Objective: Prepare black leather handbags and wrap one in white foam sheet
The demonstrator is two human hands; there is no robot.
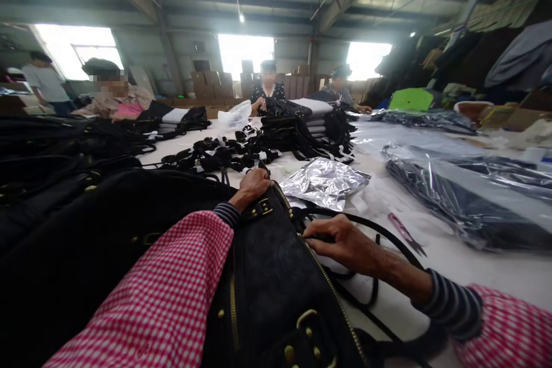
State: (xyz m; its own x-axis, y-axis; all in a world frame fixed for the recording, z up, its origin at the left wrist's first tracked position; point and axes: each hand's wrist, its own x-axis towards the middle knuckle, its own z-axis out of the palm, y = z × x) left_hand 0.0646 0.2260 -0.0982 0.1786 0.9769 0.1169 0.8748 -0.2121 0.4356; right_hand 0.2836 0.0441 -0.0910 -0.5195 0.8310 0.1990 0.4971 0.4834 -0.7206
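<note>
A black bag [273,264] with brass buckles and zippers lies in front of me, its long side running away from me. My left hand [253,185] is closed on the bag's far end, beside a buckle. At the bag's right edge, my right hand [347,244] pinches the brass zipper [332,282] near its far part; its fingertips hide the pull, if there is one. Black straps [375,282] loop over the table under and around my right wrist. Just beyond the bag rests a crumpled silver plastic bag [325,181].
Pink-handled thread snips [405,233] lie right of my right hand. Plastic-wrapped black goods [470,201] are at the right. Small black strap pieces [211,155] and a stack of black bags [302,126] are farther back. More black bags [86,195] crowd the left. Several people are around the table.
</note>
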